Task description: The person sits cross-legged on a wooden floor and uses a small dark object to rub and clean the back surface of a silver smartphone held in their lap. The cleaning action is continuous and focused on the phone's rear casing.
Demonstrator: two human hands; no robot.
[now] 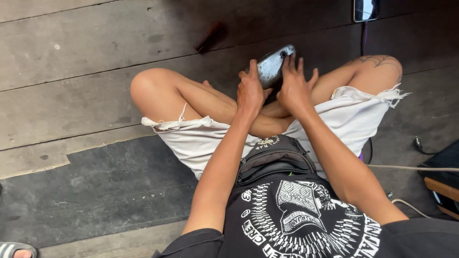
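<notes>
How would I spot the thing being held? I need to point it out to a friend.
Find the person's crossed bare legs on the wooden floor. Above them, the left hand and right hand hold a flat, rounded, scuffed grey metal piece. It is shiny, unlike the small dark red stick lying on the boards.

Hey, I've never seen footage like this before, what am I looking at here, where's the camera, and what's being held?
There is no machine here. The one picture comes from a camera worn on a person's head, looking down at their own body and hands. The person sits cross-legged on a worn plank floor, in frayed white shorts and a black printed shirt, with a small black bag at the waist. The left hand and right hand together hold a scuffed, silvery phone-like device over the crossed legs. On the floor lie a small reddish stick, another phone at the top edge, and cables on the right.
</notes>
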